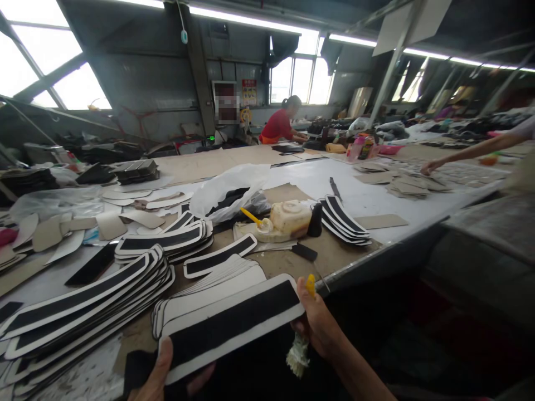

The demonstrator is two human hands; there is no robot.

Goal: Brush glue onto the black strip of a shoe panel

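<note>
Up close, held piece: a long white-edged strip with a black centre band (232,326) was carried low in the view, over the near edge of the worktable (368,253).
Long axis: it ran from lower left to upper right, its rounded far end pointing up and right.
Left hand (161,376): thumb lay on top of the strip's near end and fingers curled beneath, pinching it.
Right hand (320,326): it steadied the strip's far end at the thumb, while its fingers were closed round a yellow-handled brush (301,334) whose pale bristles hung downward.
Just beyond: a flat stack of white pieces (217,281) lay on the table, close behind the held strip.
Left side: fanned piles of matching black-and-white strips (90,303) lay with the same slant.
Middle of table: a glue tub (288,218) with a yellow stick in it stood beside a clear plastic bag (228,192).
Further right: another small pile of strips (345,220).
Background: a person in a red top (279,125) bent over the far table; another person's arm (472,150) reached in from the right.
</note>
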